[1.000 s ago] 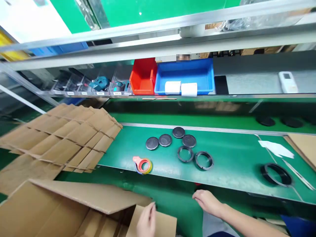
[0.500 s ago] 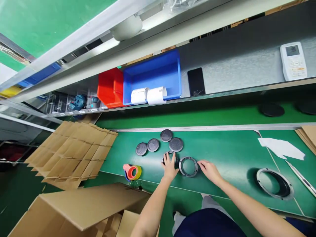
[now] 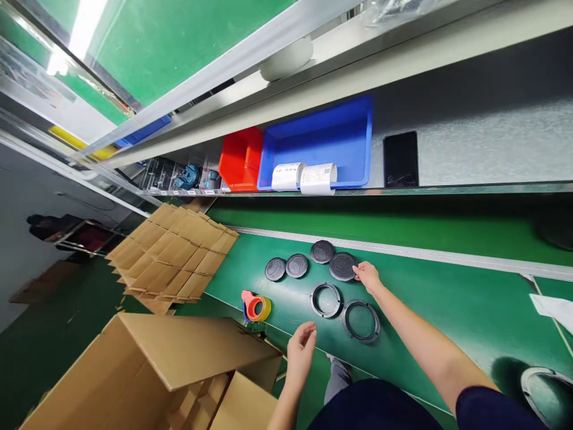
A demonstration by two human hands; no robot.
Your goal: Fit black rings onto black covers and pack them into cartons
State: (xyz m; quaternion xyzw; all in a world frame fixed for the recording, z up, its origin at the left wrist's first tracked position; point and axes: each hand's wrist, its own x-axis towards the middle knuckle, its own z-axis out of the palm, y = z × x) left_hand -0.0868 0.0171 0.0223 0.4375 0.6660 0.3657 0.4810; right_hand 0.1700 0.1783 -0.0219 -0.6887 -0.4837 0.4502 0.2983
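At the right edge of a black round cap [image 3: 342, 266], my right hand [image 3: 367, 278] pinches the rim between thumb and fingers. The cap lies beside another black cap [image 3: 322, 252]; two more, a left cap [image 3: 275, 269] and a middle cap [image 3: 296, 266], rest further left. My left hand [image 3: 301, 346] hovers over the table's front edge, loosely curled, thumb apart from the fingers, holding nothing. Between the hands, a black ring [image 3: 314, 300] and a second black ring [image 3: 376, 331] lie flat side by side on the green table [image 3: 430, 304].
Tape rolls in a dispenser [image 3: 258, 307] stand left on the table. Folded cardboard dividers [image 3: 174, 251] and an open carton [image 3: 197, 346] are further left. The shelf above holds a red bin [image 3: 239, 158], a blue bin [image 3: 317, 140] and a phone [image 3: 400, 160]. Another ring [image 3: 532, 382] sits at right.
My left hand has let go of the left ring and drawn back towards me. My right hand has left the right ring and moved up to the cap. The view has swung left.
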